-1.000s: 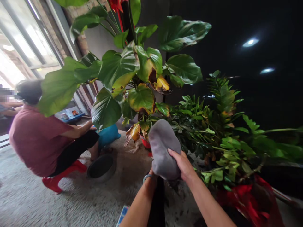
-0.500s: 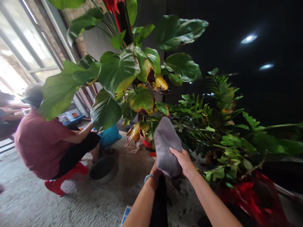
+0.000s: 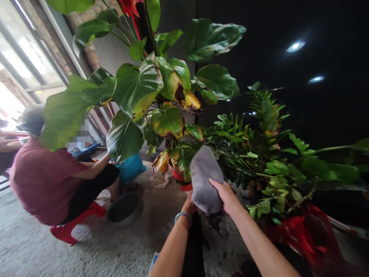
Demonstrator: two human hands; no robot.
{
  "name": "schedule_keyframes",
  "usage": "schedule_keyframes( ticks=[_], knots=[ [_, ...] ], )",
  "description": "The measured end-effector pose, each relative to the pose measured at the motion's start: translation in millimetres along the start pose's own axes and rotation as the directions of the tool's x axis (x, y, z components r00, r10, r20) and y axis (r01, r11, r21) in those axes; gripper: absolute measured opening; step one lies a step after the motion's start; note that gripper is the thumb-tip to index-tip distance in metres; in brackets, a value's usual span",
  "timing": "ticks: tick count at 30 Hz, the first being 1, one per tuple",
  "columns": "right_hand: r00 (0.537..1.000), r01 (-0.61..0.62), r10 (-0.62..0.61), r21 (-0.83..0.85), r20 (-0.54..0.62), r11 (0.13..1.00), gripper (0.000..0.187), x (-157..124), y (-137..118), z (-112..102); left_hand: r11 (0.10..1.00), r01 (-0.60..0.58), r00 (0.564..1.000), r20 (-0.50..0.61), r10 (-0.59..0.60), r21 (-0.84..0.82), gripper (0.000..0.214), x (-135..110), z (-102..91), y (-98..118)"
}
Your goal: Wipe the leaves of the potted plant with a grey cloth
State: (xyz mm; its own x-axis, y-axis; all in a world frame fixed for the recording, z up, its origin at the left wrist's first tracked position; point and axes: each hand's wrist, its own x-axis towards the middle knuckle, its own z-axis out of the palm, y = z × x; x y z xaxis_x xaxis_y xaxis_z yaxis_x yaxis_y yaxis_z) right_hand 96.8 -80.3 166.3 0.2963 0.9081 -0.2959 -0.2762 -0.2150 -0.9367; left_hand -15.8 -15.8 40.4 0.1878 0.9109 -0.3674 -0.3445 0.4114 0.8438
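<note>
One gray fabric piece (image 3: 206, 173), right hand (image 3: 226, 196) gripping its right edge, left hand (image 3: 190, 204) partly behind it, grip hidden

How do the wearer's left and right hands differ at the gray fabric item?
The left hand has a pale bangle at its wrist; the right hand has none. The left hand is partly hidden behind the gray fabric item; the right hand shows its thumb across the front. Both are ungloved and at the item's lower half.
</note>
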Motion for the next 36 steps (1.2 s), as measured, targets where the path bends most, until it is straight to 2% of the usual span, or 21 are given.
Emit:
schedule_keyframes(
  ticks=[4, 6, 9, 12, 14, 17, 19, 21, 23, 24, 26, 27, 29, 31, 33, 34, 36],
  knots=[
    [0.986, -0.149, 0.145, -0.044, -0.087, 0.988, 0.025, -20.1, 52.1, -34.3, 0.998, 0.037, 0.999, 0.025, -0.036, -0.041, 0.014, -3.7, -7.3, 3.2],
    [0.978, -0.194, 0.188, -0.066, -0.094, 0.979, 0.028, -37.6, 63.1, -45.8, 0.996, 0.04, 0.999, 0.009, -0.04, -0.077, 0.018, -4.1, -8.0, 3.7],
    [0.987, -0.137, 0.135, -0.014, -0.092, 0.99, 0.039, -44.9, 46.4, -51.7, 0.994, 0.034, 0.999, -0.002, -0.034, -0.104, 0.017, -4.3, -6.0, 2.8],
    [0.984, 0.016, 0.022, 0.205, -0.178, 0.979, 0.043, -22.0, 11.2, -53.7, 0.994, 0.044, 0.999, -0.006, -0.045, -0.098, 0.016, -5.2, -3.7, 1.3],
    [0.965, 0.05, 0.042, 0.338, -0.259, 0.94, 0.035, -3.7, -2.2, -56.4, 0.994, 0.054, 0.998, -0.038, -0.058, -0.096, 0.017, -5.6, -3.8, 0.6],
    [0.941, -0.072, 0.195, 0.4, -0.277, 0.914, 0.019, 1.0, 7.1, -59.3, 0.995, 0.055, 0.996, -0.061, -0.06, -0.086, 0.018, -4.6, -6.9, 0.1],
    [0.935, -0.183, 0.28, 0.383, -0.216, 0.905, 0.018, -13.7, 23.5, -58.3, 0.996, 0.05, 0.997, -0.045, -0.054, -0.079, 0.019, -2.9, -9.8, -0.1],
    [0.944, -0.237, 0.3, 0.353, -0.135, 0.905, 0.024, -32.0, 33.0, -55.6, 0.996, 0.042, 0.999, -0.03, -0.044, -0.079, 0.021, -1.5, -11.7, 0.2],
    [0.973, -0.157, 0.202, 0.316, -0.114, 0.936, 0.035, -40.5, 28.0, -52.7, 0.996, 0.033, 0.999, -0.025, -0.035, -0.084, 0.023, -2.1, -11.1, 1.1],
    [0.982, -0.065, 0.114, 0.3, -0.148, 0.952, 0.04, -38.5, 20.7, -51.8, 0.996, 0.03, 0.999, -0.025, -0.033, -0.088, 0.024, -3.4, -9.9, 1.7],
    [0.966, 0.111, -0.038, 0.276, -0.257, 0.955, 0.045, -23.5, 3.6, -51.8, 0.995, 0.03, 0.999, -0.035, -0.033, -0.094, 0.023, -7.9, -6.1, 2.6],
    [0.95, 0.155, -0.068, 0.274, -0.304, 0.949, 0.044, -13.1, -3.1, -52.6, 0.995, 0.027, 0.998, -0.046, -0.032, -0.095, 0.022, -10.6, -4.0, 3.1],
    [0.937, 0.142, -0.034, 0.29, -0.349, 0.946, 0.036, 5.0, -6.1, -55.4, 0.994, 0.001, 0.995, -0.098, -0.012, -0.109, 0.019, -15.5, -0.3, 5.3],
    [0.942, 0.052, 0.055, 0.305, -0.332, 0.951, 0.026, 10.6, 6.5, -58.8, 0.984, -0.081, 0.972, -0.231, 0.043, -0.159, 0.014, -18.9, 2.7, 13.1],
    [0.947, -0.053, 0.139, 0.285, -0.29, 0.957, 0.022, 1.3, 28.7, -62.2, 0.947, -0.233, 0.907, -0.401, 0.129, -0.222, 0.01, -22.7, 7.1, 33.0],
    [0.95, -0.106, 0.176, 0.264, -0.258, 0.959, 0.023, -6.8, 39.8, -63.7, 0.913, -0.33, 0.86, -0.476, 0.186, -0.239, 0.009, -26.4, 10.6, 49.0],
    [0.958, -0.163, 0.204, 0.204, -0.2, 0.965, 0.029, -23.5, 54.6, -65.6, 0.817, -0.526, 0.786, -0.502, 0.361, -0.236, 0.008, -41.1, 21.4, 93.2]
  ],
)
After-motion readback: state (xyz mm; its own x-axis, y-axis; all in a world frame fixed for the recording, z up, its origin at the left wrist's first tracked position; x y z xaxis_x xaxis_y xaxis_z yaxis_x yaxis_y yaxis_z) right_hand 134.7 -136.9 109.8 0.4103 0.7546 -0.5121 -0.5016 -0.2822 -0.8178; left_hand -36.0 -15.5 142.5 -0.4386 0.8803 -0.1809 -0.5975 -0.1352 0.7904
